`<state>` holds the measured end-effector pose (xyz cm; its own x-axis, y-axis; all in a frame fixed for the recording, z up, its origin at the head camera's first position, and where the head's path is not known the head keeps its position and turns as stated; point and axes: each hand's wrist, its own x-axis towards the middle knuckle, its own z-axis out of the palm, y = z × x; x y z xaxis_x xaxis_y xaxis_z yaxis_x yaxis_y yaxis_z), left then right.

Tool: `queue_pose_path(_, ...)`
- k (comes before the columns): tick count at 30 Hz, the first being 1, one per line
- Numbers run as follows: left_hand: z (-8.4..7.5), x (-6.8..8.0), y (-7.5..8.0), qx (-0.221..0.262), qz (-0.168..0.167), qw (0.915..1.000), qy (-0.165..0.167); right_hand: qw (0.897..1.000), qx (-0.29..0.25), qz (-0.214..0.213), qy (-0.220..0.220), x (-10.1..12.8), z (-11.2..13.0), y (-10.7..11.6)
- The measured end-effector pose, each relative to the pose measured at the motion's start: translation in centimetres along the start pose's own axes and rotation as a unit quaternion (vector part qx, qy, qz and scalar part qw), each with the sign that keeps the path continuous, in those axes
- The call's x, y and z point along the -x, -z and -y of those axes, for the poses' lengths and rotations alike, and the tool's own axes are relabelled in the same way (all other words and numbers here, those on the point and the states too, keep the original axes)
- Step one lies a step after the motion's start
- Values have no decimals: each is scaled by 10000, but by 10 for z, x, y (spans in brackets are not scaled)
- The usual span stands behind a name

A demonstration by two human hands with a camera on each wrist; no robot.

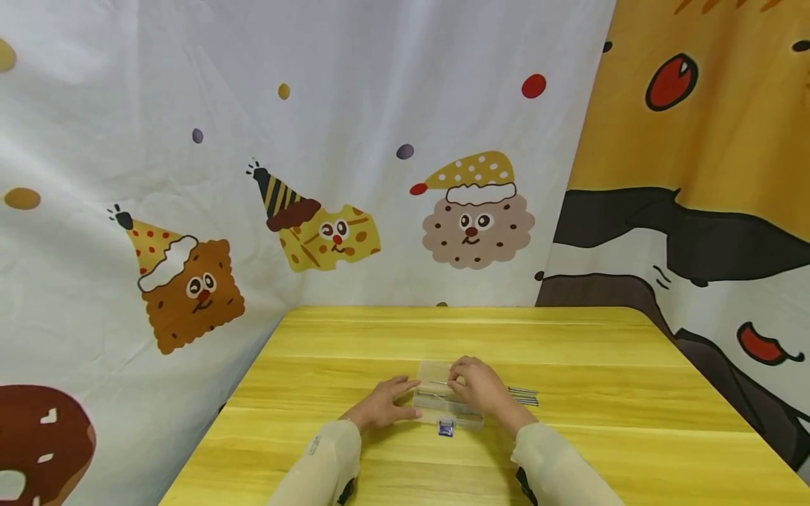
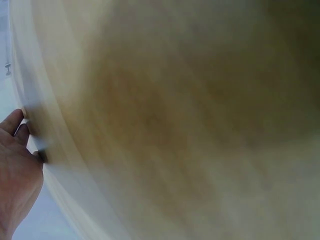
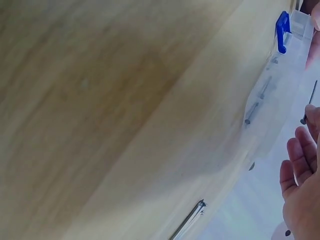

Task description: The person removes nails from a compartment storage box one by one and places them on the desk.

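A small clear plastic box with a blue latch lies on the yellow wooden table. My left hand rests flat on the table, its straight fingers touching the box's left side. Over the box my right hand has curled fingers and seems to pinch a thin nail at the fingertips. The right wrist view shows the latch, nails inside the clear box and my right hand. In the blurred left wrist view only my left hand appears, at the left edge.
Several loose nails lie on the table just right of the box, also visible as a bundle of nails in the right wrist view. Cartoon-print cloth hangs behind and beside the table.
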<state>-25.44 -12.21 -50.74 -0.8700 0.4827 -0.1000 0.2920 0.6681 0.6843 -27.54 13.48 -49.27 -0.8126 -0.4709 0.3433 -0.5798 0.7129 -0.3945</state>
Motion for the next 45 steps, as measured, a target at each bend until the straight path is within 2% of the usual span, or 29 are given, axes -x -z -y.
queue_pose_path(8,-3,-1,-2,87,67,9999,-33,9969,-566,-264,-473,9,-7,12)
queue_pose_path(17,-5,-3,-4,67,132,9998,-98,9913,-1019,-262,-788,28,-19,37)
queue_pose_path(25,-4,-2,-3,48,160,9998,-133,9891,-1095,-277,-947,53,-37,58)
queue_pose_path(34,-1,0,-2,10,129,9997,-195,9911,-747,-207,-1084,79,-62,76)
queue_pose_path(40,1,1,0,117,131,9997,-192,9867,-941,-9,-1329,92,-75,80)
queue_pose_path(45,2,1,1,107,107,9997,-171,9872,-851,79,-1344,96,-81,77)
